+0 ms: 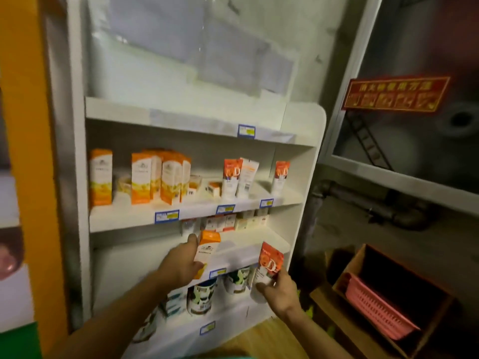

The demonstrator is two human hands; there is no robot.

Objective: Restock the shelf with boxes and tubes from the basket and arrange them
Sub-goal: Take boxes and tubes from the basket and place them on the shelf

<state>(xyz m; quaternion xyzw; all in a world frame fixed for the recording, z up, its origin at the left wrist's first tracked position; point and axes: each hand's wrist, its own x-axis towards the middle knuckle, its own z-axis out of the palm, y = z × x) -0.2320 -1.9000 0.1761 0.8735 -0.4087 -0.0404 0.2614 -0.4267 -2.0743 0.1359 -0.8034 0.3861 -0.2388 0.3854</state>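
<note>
The left hand (182, 265) is gripping an orange and white box (206, 252), thumb up along its left edge, and is holding it upright in front of the third board of the white shelf (308, 156). The right hand (278, 288) is pinching a white tube (268, 265) with a red-orange top by its lower end; the tube is tilting slightly to the right, just in front of the right end of that same board.

On the board above, five or so matching orange boxes (155, 177) are standing upright at the left, one apart from the group, with small boxes (213, 189) lying low behind and beside them. Two tubes (236, 181) are standing together right of the middle and one more (281, 178) is standing near the right wall. Blue price tags (167, 216) are sitting on the board edges.

At the back of the third board small cartons (224, 222) are standing in a row. Below it, dark tins (202, 296) are standing side by side.

The pink basket (378, 307) is sitting inside an open cardboard box (347, 268) on the floor to the right, well apart from both hands; what is inside the basket cannot be told
</note>
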